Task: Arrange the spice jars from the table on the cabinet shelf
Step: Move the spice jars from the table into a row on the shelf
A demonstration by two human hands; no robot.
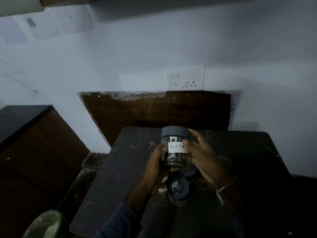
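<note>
Just below the centre of the frame, the left hand (157,162) and right hand (202,158) both clasp one glass spice jar (175,148), raised above the dark table (240,169), label turned to the camera, probably to read it before shelving. Below it, at least two more grey-lidded jars (178,187) stand on the table; dimness hides any others.

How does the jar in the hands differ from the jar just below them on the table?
The held jar is lifted, gripped by the left hand and right hand; the table jar stands free. The held jar shows a handwritten label; the table jar shows only its top. Both have dark lids.
</note>
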